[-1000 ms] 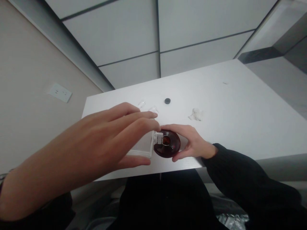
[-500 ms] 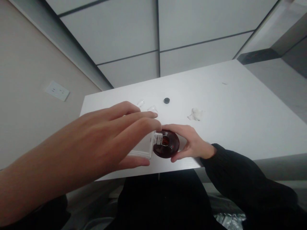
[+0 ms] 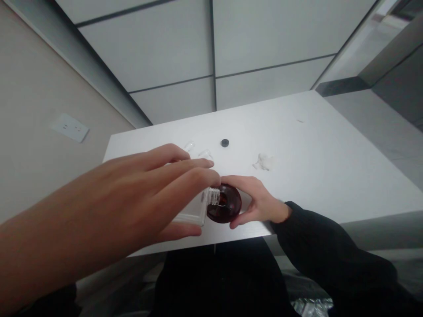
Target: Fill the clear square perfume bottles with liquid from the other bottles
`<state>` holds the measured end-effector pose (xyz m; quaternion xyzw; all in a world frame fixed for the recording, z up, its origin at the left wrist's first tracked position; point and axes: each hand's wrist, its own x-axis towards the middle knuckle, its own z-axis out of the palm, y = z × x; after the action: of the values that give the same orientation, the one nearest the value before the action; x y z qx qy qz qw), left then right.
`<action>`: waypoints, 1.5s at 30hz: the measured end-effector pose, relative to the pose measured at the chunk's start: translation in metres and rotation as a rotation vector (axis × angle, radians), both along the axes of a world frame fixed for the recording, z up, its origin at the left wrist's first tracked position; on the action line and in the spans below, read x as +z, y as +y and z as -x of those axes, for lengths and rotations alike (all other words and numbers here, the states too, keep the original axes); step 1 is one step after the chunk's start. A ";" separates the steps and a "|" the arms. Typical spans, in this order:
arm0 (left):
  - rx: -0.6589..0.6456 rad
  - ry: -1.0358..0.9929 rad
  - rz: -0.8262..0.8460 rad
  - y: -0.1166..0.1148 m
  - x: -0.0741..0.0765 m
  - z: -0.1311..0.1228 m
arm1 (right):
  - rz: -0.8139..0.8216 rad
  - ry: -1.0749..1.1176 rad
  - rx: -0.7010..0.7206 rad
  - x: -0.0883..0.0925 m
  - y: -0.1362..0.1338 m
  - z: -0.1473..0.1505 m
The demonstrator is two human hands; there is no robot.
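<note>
My left hand (image 3: 158,189) is closed around a clear glass bottle (image 3: 193,209), tipped on its side with its threaded neck pointing right. That neck rests at or just over the opening of a dark brown round bottle (image 3: 229,204); whether the two touch I cannot tell. Around the brown bottle's right side curl the fingers and thumb of my right hand (image 3: 256,200), which grips it upright near the table's front edge. Whether liquid is flowing between them does not show clearly. Most of the clear bottle is hidden behind my left hand.
On the white table (image 3: 317,176) lie a small black cap (image 3: 224,142), a crumpled white tissue (image 3: 263,162) and clear pieces (image 3: 205,154) beyond my left fingers. A thin scrap (image 3: 300,121) is farther right. Panelled doors (image 3: 165,53) stand behind the table.
The whole view has shifted slightly, so everything on the table appears a little lower and to the left. Both hands keep their hold, and the bottles stay in the same relation.
</note>
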<state>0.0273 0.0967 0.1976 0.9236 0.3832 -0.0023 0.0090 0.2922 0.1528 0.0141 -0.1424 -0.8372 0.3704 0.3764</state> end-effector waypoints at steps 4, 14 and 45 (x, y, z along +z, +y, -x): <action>-0.011 -0.028 0.008 0.001 0.000 -0.001 | -0.006 0.018 0.014 -0.001 0.000 0.000; -0.030 -0.016 0.013 0.005 0.002 -0.002 | -0.030 0.076 0.004 -0.002 0.001 0.001; -0.087 -0.001 0.025 0.010 0.004 0.000 | -0.062 0.103 -0.019 -0.001 -0.001 0.005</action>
<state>0.0275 0.1070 0.2014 0.9393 0.3425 -0.0068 0.0207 0.2875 0.1518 0.0132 -0.1192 -0.8263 0.3477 0.4268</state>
